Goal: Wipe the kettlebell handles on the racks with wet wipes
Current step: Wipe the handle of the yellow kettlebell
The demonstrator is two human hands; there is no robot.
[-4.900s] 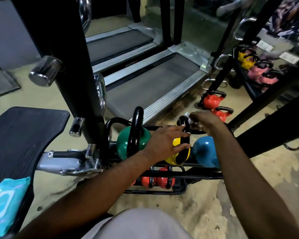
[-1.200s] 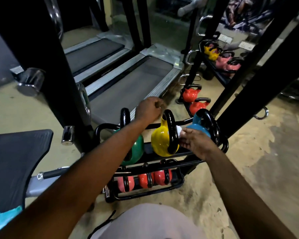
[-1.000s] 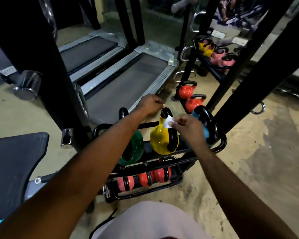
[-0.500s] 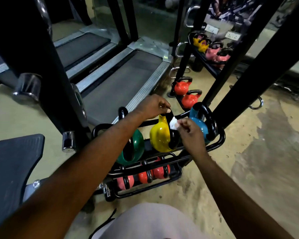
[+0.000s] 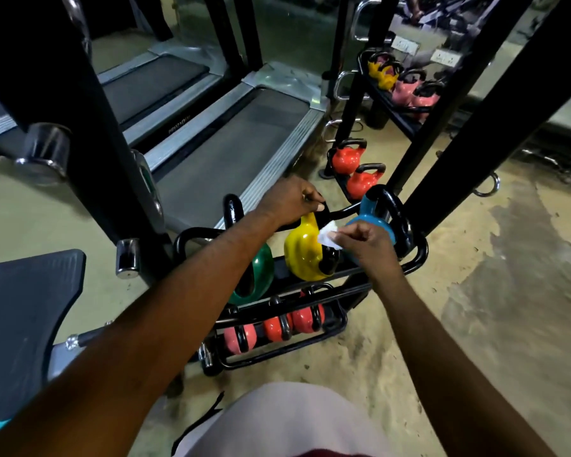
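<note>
Gripping yellow kettlebell on the rack by its handle top with left hand; pinching wet wipe in right hand — slid from crown to mid-handle, seemingly touching — nearly done here.

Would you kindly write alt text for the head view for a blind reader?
The right hand pinches a white wipe beside the yellow kettlebell, whose handle the left hand grips. A green kettlebell and a blue kettlebell flank it on the rack.
</note>
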